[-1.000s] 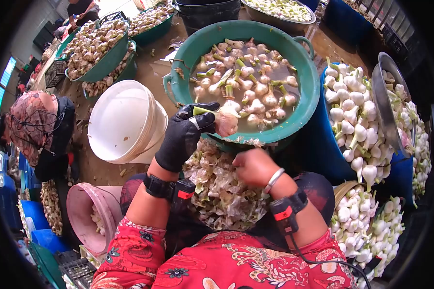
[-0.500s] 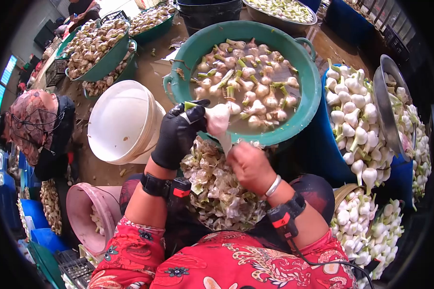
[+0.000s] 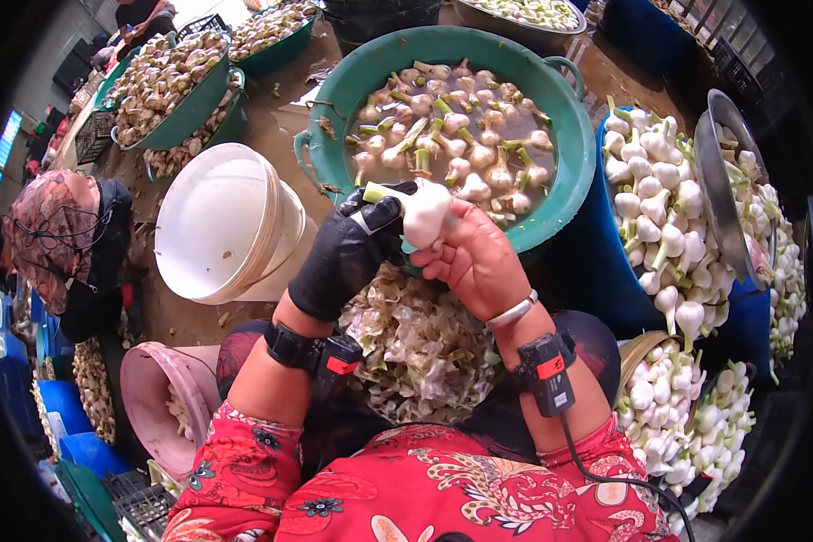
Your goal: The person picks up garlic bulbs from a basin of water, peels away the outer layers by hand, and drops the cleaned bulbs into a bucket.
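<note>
My left hand (image 3: 348, 248), in a black glove, grips a white garlic bulb (image 3: 427, 217) by its short green stem, which points up and left. Against the right side of that bulb lie the bare fingers of my right hand (image 3: 481, 257), curled around it. Both hands are held over a heap of peeled garlic skins (image 3: 420, 348) between my knees. Just beyond is a green tub (image 3: 569, 181) of murky water, where several unpeeled garlic bulbs (image 3: 479, 155) float with their stems on.
An empty-looking white bucket (image 3: 212, 226) stands left of my hands, with a pink bucket (image 3: 144, 397) tipped nearer me. To the right, a blue barrel (image 3: 605, 262) brims with peeled garlic (image 3: 664, 203). Green basins of unpeeled garlic (image 3: 167, 86) are at the back left. A person's patterned hood (image 3: 54, 235) shows at far left.
My right hand has moved from below the bulb, where it pulled a strip of skin down, up to the bulb's side. The bulb now looks whiter, and that strip no longer hangs from it.
</note>
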Motion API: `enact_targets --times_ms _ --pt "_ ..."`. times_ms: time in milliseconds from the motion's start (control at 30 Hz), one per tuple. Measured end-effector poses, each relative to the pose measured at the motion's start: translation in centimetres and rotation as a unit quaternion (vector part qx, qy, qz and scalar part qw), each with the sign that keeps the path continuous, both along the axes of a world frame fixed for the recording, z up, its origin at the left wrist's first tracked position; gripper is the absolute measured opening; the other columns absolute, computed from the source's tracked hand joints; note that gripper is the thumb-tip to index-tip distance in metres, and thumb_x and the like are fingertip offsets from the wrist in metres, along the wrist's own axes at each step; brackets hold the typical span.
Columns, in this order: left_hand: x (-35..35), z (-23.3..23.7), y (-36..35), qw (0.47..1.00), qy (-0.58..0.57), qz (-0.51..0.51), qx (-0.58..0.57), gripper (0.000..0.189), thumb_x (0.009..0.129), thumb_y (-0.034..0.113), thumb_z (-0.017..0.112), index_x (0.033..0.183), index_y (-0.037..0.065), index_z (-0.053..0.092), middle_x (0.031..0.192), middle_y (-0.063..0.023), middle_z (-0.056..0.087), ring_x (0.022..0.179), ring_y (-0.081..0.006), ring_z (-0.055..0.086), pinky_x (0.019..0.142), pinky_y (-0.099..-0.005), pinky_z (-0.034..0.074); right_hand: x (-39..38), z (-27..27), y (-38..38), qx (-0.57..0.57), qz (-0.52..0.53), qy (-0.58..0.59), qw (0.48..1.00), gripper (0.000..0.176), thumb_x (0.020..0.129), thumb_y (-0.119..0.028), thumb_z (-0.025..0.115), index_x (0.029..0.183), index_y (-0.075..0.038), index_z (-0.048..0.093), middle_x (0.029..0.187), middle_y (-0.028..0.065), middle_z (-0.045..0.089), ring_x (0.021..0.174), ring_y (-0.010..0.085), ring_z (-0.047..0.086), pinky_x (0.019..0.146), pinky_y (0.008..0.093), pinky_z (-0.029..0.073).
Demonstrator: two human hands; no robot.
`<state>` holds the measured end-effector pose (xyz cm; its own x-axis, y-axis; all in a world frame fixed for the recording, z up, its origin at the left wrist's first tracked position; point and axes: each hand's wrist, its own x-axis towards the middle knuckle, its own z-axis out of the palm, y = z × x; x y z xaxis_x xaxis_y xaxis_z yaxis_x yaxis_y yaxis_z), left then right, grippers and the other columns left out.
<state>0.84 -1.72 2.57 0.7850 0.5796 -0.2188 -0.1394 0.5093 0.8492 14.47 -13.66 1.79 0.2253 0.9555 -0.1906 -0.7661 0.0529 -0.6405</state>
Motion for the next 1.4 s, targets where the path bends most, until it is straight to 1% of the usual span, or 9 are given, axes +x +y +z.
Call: enact_targets --times_ms 167,233,700,767,967,1100,1300,1367,1400 --pt "0.6 0.0 0.1 0.999 -0.005 -0.014 0.049 0.033 0.092 0.022 0.055 0.118 0.001 0.057 0.086 -0.003 0.061 0.071 -0.0103 0.056 0.066 -0.0252 0.048 0.6 -1.3 -0.4 -0.093 0.036 0.035 0.994 0.021 0.094 -0.017 0.048 0.106 -0.003 0.056 0.084 0.0108 0.063 0.064 0.016 0.059 0.055 0.0248 0.046" --pt "0.6 -0.2 0.1 1.0 -0.014 0.0 0.027 0.04 0.092 0.023 0.056 0.122 -0.003 0.052 0.091 -0.0059 0.062 0.075 -0.0127 0.061 0.068 -0.0278 0.051 0.8 -1.3 -0.6 -0.191 -0.039 -0.153 0.969 0.017 0.092 -0.015 0.052 0.101 -0.001 0.056 0.077 0.0083 0.062 0.062 0.0122 0.06 0.048 0.0235 0.047" --pt "1.1 -0.8 -1.0 0.999 0.006 0.032 0.018 0.03 0.09 0.015 0.057 0.115 -0.002 0.058 0.09 -0.0089 0.064 0.074 -0.017 0.063 0.069 -0.0319 0.054 1.9 -3.1 0.7 -0.184 -0.256 -0.423 0.849 0.009 0.081 -0.006 0.059 0.074 -0.001 0.058 0.059 0.0016 0.058 0.046 0.0059 0.051 0.042 0.0228 0.044" --pt "0.9 -0.5 -0.8 0.998 -0.011 0.035 -0.042 0.031 0.089 0.014 0.057 0.115 -0.002 0.057 0.088 -0.0101 0.064 0.073 -0.0181 0.063 0.068 -0.033 0.054 2.6 -1.8 -0.2 -0.227 -0.214 -0.211 0.927 0.007 0.081 -0.008 0.059 0.076 -0.003 0.058 0.064 0.0041 0.059 0.045 0.0073 0.051 0.039 0.0208 0.041" --pt "0.3 -0.5 -0.6 0.998 0.018 0.039 0.054 0.029 0.09 0.014 0.057 0.113 -0.004 0.058 0.094 -0.0109 0.065 0.079 -0.0191 0.065 0.072 -0.0332 0.054 0.1 -0.6 0.0 -0.136 -0.11 -0.265 0.948 0.01 0.086 -0.011 0.056 0.078 -0.005 0.057 0.063 0.0009 0.057 0.048 0.0086 0.052 0.043 0.0209 0.043" --pt "-0.8 1.9 0.1 0.995 -0.042 0.071 0.055 0.027 0.089 0.01 0.058 0.112 -0.003 0.059 0.095 -0.0103 0.065 0.079 -0.0178 0.065 0.071 -0.0326 0.055 -1.9 -4.9 0.3 -0.099 -0.094 -0.661 0.738 0.016 0.077 -0.011 0.06 0.064 -0.003 0.057 0.054 0.0102 0.054 0.051 0.0178 0.056 0.05 0.0325 0.045" --pt "-11.4 4.4 10.4 0.739 0.285 0.226 0.567 0.029 0.083 0.0 0.052 0.11 0.0 0.062 0.1 -0.0109 0.064 0.091 -0.0189 0.062 0.082 -0.0293 0.049 -0.9 -4.6 -1.9 -0.077 0.023 -0.638 0.766 0.016 0.074 -0.015 0.061 0.064 -0.003 0.061 0.061 0.0164 0.059 0.056 0.0293 0.059 0.055 0.0372 0.046" --pt "-10.7 4.3 10.1 0.694 0.303 0.193 0.624 0.033 0.079 -0.003 0.051 0.11 0.001 0.062 0.099 -0.0104 0.063 0.092 -0.0188 0.061 0.083 -0.0292 0.049 -0.6 -5.0 -1.9 -0.028 -0.017 -0.609 0.792 0.016 0.073 -0.016 0.061 0.063 -0.003 0.061 0.061 0.0169 0.059 0.057 0.0309 0.059 0.055 0.0384 0.046" --pt "-8.1 4.2 8.7 0.766 0.259 0.172 0.563 0.033 0.079 -0.004 0.051 0.109 0.002 0.063 0.093 -0.0095 0.063 0.088 -0.018 0.061 0.082 -0.0283 0.048 -0.4 -3.8 -1.9 -0.078 0.044 -0.637 0.766 0.015 0.071 -0.017 0.059 0.064 -0.004 0.062 0.065 0.018 0.06 0.062 0.0346 0.059 0.059 0.0425 0.047"
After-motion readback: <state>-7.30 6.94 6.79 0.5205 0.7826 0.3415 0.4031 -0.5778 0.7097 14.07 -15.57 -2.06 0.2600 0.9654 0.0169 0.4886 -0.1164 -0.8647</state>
